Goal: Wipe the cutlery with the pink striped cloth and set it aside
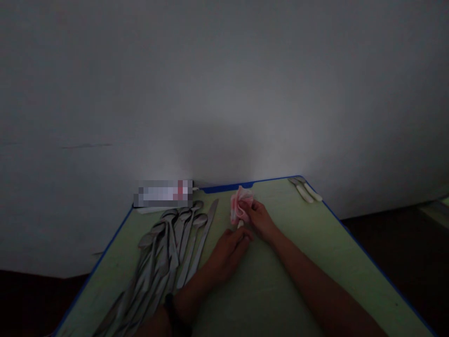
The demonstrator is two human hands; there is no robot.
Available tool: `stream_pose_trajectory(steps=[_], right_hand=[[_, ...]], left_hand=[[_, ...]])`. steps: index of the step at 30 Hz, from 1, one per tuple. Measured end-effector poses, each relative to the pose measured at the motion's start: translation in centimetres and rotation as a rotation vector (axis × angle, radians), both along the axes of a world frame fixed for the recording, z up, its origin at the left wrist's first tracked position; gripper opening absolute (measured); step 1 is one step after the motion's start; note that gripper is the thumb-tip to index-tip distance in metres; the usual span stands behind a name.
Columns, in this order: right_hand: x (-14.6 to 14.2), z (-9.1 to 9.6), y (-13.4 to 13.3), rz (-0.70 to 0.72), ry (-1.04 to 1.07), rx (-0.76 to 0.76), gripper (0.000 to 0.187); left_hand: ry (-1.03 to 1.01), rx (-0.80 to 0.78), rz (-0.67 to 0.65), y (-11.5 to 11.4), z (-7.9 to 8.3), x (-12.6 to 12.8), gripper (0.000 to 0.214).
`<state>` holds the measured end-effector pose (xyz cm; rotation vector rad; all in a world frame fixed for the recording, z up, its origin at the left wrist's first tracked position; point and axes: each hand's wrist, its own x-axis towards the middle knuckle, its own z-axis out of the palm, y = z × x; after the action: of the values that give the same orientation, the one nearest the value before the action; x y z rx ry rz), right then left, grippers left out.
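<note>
My left hand point(231, 248) is closed around the lower end of a piece of cutlery with a pale handle point(240, 223). Its upper part is hidden inside a pink and white cloth point(242, 205), so I cannot tell if it is a spoon or a fork. My right hand point(261, 219) pinches that cloth around the covered part from the right side. Left of my hands lies a pile of metal spoons point(170, 234), with a table knife point(208, 224) along its right edge. Two utensils with white handles point(308, 191) rest at the far right corner.
The pale green table point(280, 262) has a blue edge and meets a grey wall point(224, 93) at the back. A flat blurred-out object point(163, 193) lies at the back left corner. Dark floor shows on both sides of the table.
</note>
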<state>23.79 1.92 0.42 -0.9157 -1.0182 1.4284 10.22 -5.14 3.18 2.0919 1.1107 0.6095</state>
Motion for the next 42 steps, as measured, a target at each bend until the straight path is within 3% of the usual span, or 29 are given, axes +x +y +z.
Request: stream_pose_trajectory(steps=[4, 13, 18, 25, 32, 38, 42], right_hand=[[-0.1, 0.1, -0.2, 0.017, 0.215, -0.032, 0.013], [-0.2, -0.5, -0.3, 0.041, 0.053, 0.064, 0.027], [-0.2, -0.5, -0.2, 0.018, 0.008, 0.079, 0.027], [-0.2, -1.2, 0.5, 0.044, 0.068, 0.098, 0.029], [-0.3, -1.0, 0.3, 0.084, 0.098, 0.072, 0.027], [-0.7, -0.3, 0.3, -0.056, 0.255, 0.004, 0.034], [-0.7, 0.2, 0.4, -0.168, 0.378, 0.068, 0.031]], left_hand=[[-0.057, -0.044, 0.04, 0.1, -0.3, -0.1, 0.022], [0.0, 0.047, 0.079, -0.1, -1.0, 0.1, 0.02], [-0.047, -0.001, 0.082, -0.1, -0.7, 0.1, 0.021], [-0.183, -0.084, 0.092, 0.4, -0.8, -0.2, 0.027], [-0.149, -0.066, 0.122, 0.5, -0.5, -0.2, 0.025], [-0.162, -0.058, 0.07, 0.0, 0.2, -0.1, 0.021], [-0.241, -0.123, 0.067, 0.1, -0.1, -0.3, 0.024]])
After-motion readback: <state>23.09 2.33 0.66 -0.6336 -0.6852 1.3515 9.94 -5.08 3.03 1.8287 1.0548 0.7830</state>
